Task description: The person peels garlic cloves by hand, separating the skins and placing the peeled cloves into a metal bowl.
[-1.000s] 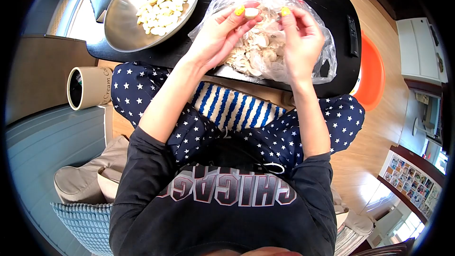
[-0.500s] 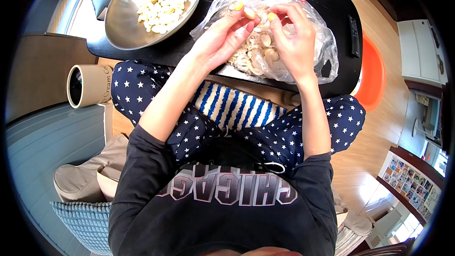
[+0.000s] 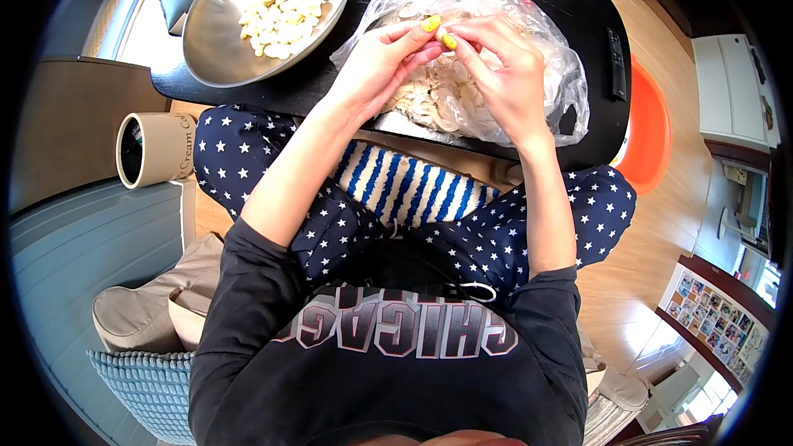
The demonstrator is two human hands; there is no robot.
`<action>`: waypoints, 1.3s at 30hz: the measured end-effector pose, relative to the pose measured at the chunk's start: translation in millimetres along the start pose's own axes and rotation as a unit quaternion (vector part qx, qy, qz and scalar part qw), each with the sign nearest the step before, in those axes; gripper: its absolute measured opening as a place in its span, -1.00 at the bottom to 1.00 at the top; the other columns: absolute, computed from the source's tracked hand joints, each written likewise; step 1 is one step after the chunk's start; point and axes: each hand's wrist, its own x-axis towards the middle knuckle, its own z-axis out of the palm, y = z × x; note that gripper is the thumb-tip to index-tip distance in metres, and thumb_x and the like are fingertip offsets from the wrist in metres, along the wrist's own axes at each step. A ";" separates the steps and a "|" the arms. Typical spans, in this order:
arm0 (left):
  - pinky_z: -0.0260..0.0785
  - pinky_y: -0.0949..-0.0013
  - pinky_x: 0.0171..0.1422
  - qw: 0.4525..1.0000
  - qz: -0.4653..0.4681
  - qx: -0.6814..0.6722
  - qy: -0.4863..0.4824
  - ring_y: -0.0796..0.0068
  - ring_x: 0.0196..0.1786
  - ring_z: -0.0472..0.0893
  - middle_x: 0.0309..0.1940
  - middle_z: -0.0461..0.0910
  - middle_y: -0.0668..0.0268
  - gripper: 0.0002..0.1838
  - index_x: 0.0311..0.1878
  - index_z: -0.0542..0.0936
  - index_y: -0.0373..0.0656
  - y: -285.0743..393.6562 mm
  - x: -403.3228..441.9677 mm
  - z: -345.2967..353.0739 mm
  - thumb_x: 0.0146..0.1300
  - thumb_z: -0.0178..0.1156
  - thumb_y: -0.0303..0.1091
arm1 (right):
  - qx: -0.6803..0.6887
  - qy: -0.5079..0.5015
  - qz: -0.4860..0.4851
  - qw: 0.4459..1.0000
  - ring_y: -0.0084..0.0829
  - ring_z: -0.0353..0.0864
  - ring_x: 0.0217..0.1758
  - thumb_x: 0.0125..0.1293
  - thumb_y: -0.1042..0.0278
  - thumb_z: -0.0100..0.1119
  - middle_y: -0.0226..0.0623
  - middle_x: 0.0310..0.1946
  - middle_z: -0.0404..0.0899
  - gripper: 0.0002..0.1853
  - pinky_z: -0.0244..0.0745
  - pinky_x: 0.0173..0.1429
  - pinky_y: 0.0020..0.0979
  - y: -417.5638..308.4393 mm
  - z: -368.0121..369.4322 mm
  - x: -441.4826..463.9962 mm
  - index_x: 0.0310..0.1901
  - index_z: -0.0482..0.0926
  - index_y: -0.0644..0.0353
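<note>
A: Since the left hand [image 3: 372,70] and right hand [image 3: 514,87] meet over the bag [image 3: 568,74], what's pinched?

B: Pale clove [image 3: 441,34], I think, mostly hidden, over the bag; left's pinching it; right's fingertips touch there, grip unclear; can't tell its long axis; bowl [image 3: 208,41]'s left of the bag.

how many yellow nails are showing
2: the left thumbnail and the right thumbnail, close together over the plastic bag. The other nails are hidden or unclear, so there may be more.
</note>
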 end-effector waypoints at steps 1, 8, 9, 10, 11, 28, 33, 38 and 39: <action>0.41 0.56 0.08 1.000 0.002 0.011 -0.007 0.52 -0.09 0.53 -0.13 0.53 0.21 -0.72 -0.05 0.50 -0.37 0.0 -0.3 -0.5 0.26 0.08 -0.36 | -0.011 -0.001 -0.009 1.000 -0.34 0.54 -0.30 0.05 0.53 0.20 -0.24 -0.37 0.56 -0.83 0.44 -0.21 -0.46 -0.8 0.0 0.1 -0.27 0.60 0.29; 0.42 0.59 0.02 0.998 0.024 0.049 -0.014 0.58 -0.15 0.55 -0.17 0.56 0.27 -0.75 -0.08 0.53 -0.30 0.9 -0.1 -2.4 0.26 0.09 -0.35 | -0.045 0.022 -0.057 0.997 -0.33 0.54 -0.31 0.00 0.57 0.20 -0.23 -0.39 0.55 -0.90 0.44 -0.25 -0.45 -2.1 5.4 -0.4 -0.38 0.56 0.32; 0.42 0.59 0.02 0.998 0.024 0.049 -0.014 0.58 -0.15 0.55 -0.17 0.56 0.27 -0.75 -0.08 0.53 -0.30 1.2 0.0 -3.0 0.26 0.09 -0.35 | -0.045 0.023 -0.057 0.997 -0.33 0.54 -0.31 0.00 0.57 0.20 -0.23 -0.39 0.55 -0.90 0.44 -0.25 -0.45 -2.3 5.7 -0.4 -0.38 0.56 0.32; 0.41 0.59 0.03 0.998 0.025 0.061 -0.017 0.58 -0.15 0.54 -0.16 0.56 0.27 -0.74 -0.07 0.53 -0.30 1.5 0.1 -3.8 0.26 0.09 -0.35 | -0.051 0.025 -0.062 0.996 -0.34 0.54 -0.31 0.00 0.57 0.20 -0.24 -0.40 0.55 -0.90 0.44 -0.25 -0.45 -2.4 5.9 -0.3 -0.38 0.56 0.32; 0.41 0.59 0.03 0.997 0.027 0.073 -0.019 0.59 -0.14 0.54 -0.15 0.56 0.26 -0.74 -0.07 0.53 -0.30 1.6 0.2 -4.0 0.26 0.09 -0.34 | -0.057 0.028 -0.068 0.996 -0.34 0.54 -0.32 0.00 0.57 0.20 -0.24 -0.40 0.55 -0.91 0.44 -0.25 -0.45 -2.4 5.8 -0.2 -0.39 0.56 0.32; 0.38 0.55 0.09 0.994 0.029 0.101 -0.031 0.57 -0.10 0.53 -0.11 0.55 0.26 -0.71 -0.04 0.53 -0.30 4.5 -1.1 -3.1 0.26 0.08 -0.32 | -0.036 0.035 -0.042 0.998 -0.39 0.54 -0.37 0.00 0.56 0.21 -0.27 -0.43 0.55 -0.90 0.45 -0.28 -0.48 -2.1 5.9 -0.6 -0.39 0.56 0.31; 0.36 0.53 0.13 0.994 0.028 0.098 -0.039 0.55 -0.05 0.52 -0.07 0.54 0.23 -0.68 0.00 0.50 -0.31 5.9 -2.8 2.4 0.28 0.06 -0.30 | -0.030 0.069 -0.020 0.997 -0.45 0.51 -0.44 0.01 0.56 0.20 -0.28 -0.46 0.54 -0.92 0.43 -0.32 -0.50 -1.6 8.2 -2.2 -0.40 0.55 0.30; 0.33 0.53 0.16 0.992 0.055 0.065 -0.093 0.55 -0.03 0.51 -0.03 0.51 0.22 -0.65 0.04 0.46 -0.33 9.5 -3.9 6.3 0.29 0.04 -0.29 | 0.020 0.067 0.026 0.997 -0.50 0.52 -0.40 0.03 0.52 0.22 -0.29 -0.43 0.54 -0.89 0.40 -0.33 -0.55 2.5 0.9 -0.3 -0.36 0.57 0.27; 0.33 0.53 0.16 0.992 0.055 0.065 -0.093 0.55 -0.03 0.51 -0.03 0.51 0.22 -0.65 0.04 0.46 -0.33 9.3 -4.3 6.2 0.29 0.04 -0.29 | 0.020 0.067 0.026 0.997 -0.50 0.52 -0.40 0.03 0.52 0.22 -0.29 -0.43 0.54 -0.89 0.40 -0.33 -0.55 -1.0 -0.1 1.3 -0.36 0.57 0.27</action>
